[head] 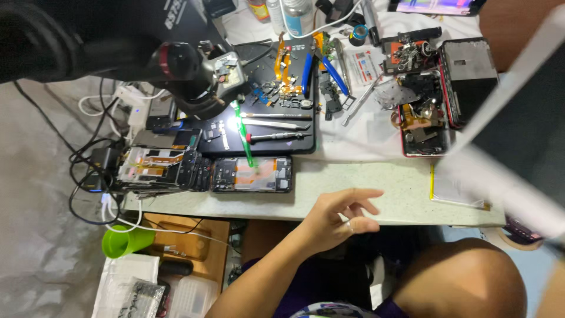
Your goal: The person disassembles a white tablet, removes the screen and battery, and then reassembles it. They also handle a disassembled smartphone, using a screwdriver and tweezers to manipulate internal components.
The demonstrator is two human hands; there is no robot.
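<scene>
left hand: fingers spread, holding nothing, over table edge
right hand: out of view
opened phone: left of hand, apart

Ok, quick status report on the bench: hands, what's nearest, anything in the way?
Left hand open, empty, at table edge. Right hand not visible. Nearest: opened phone, green tool lying over it. Blurred pale panel crosses view at right.

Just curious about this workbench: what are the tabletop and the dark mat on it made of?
The tabletop looks like pale speckled stone or laminate, smooth and matte; the flecks suggest terrazzo, though I cannot be sure. The mat seems to be black rubber or silicone, dull, with soft rounded corners. The left hand hovers at the table's edge.
</scene>
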